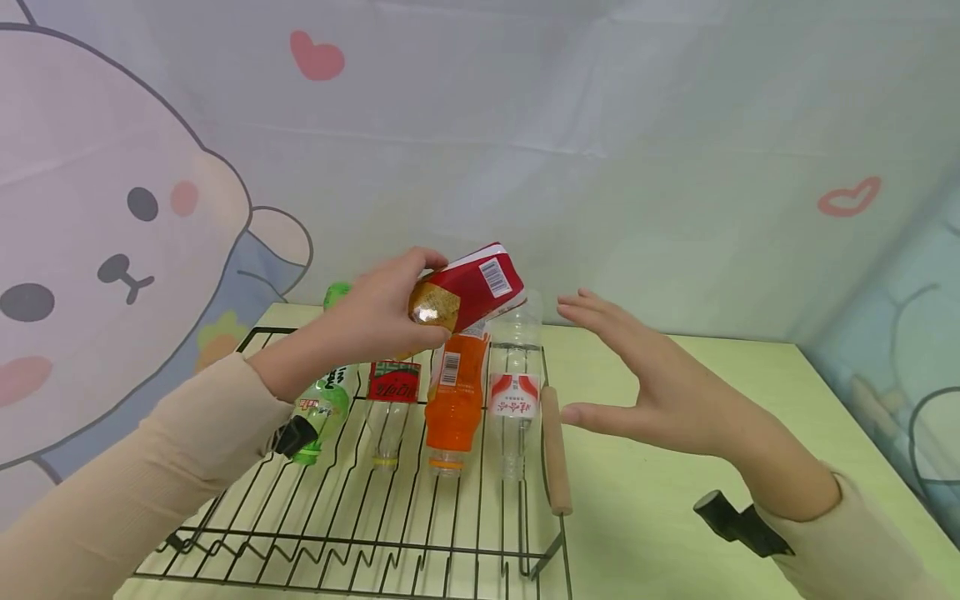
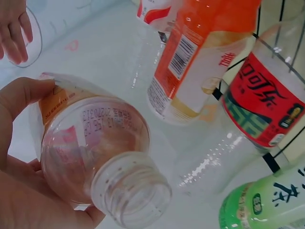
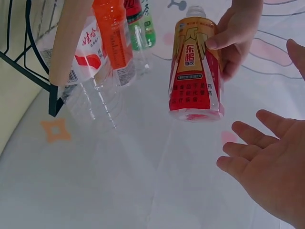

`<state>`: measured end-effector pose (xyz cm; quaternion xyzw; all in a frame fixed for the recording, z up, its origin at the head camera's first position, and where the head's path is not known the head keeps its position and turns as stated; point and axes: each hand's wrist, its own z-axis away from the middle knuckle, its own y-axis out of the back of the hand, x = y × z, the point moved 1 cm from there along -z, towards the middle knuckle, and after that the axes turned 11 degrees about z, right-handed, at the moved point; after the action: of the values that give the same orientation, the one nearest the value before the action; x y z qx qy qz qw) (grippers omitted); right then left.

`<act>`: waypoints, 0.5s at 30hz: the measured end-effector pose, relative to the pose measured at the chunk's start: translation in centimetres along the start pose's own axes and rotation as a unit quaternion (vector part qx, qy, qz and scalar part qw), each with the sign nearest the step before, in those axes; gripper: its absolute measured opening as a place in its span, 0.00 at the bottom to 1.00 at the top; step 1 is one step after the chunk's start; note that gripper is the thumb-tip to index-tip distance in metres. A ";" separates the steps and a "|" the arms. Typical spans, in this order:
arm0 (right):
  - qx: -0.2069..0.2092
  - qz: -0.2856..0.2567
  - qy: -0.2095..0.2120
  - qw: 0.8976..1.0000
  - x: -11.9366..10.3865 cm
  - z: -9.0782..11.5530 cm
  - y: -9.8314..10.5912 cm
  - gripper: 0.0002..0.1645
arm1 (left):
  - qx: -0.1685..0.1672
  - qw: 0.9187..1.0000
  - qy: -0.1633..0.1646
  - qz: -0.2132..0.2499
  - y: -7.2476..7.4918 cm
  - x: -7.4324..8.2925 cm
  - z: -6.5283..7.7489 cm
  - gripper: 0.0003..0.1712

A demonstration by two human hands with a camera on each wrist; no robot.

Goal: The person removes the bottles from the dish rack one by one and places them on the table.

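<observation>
My left hand [image 1: 367, 317] grips a plastic bottle [image 1: 480, 287] with a red and gold label, above the far part of a black wire rack. The left wrist view shows its uncapped mouth [image 2: 138, 195] pointing toward that camera. Apart from the bottle, on its right, my right hand [image 1: 660, 387] holds nothing; its fingers are spread and the thumb stands away from them. Neck toward me on the rack lie a green bottle [image 1: 330, 408], a clear bottle with a red cola label [image 1: 393, 382], an orange bottle [image 1: 453, 408] and a clear bottle with a white-and-red label [image 1: 514, 396].
The wire rack [image 1: 360, 542] has a wooden handle [image 1: 557, 450] along its right side, just left of my right hand. It stands on a pale table [image 1: 675, 508]. Behind the table hangs a printed cloth [image 1: 600, 167] with a cartoon bear and hearts.
</observation>
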<state>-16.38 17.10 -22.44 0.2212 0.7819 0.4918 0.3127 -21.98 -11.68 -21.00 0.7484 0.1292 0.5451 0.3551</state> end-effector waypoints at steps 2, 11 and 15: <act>0.000 0.000 0.003 1.000 -0.1 -0.3 0.2 0.49 | -0.015 1.000 -0.002 0.001 -0.3 0.3 -0.2 0.41; 0.001 0.006 0.021 1.000 -0.1 -1.4 0.7 0.49 | -0.089 0.996 -0.015 0.013 -1.4 1.7 -0.7 0.40; 0.000 0.004 0.029 1.000 0.1 -1.8 0.6 0.49 | -0.121 0.992 -0.025 0.013 -2.1 2.1 -1.0 0.39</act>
<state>-17.65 16.28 -21.38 0.2101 0.7898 0.4989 0.2883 -21.76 -8.60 -20.71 0.7148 0.0440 0.5425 0.4391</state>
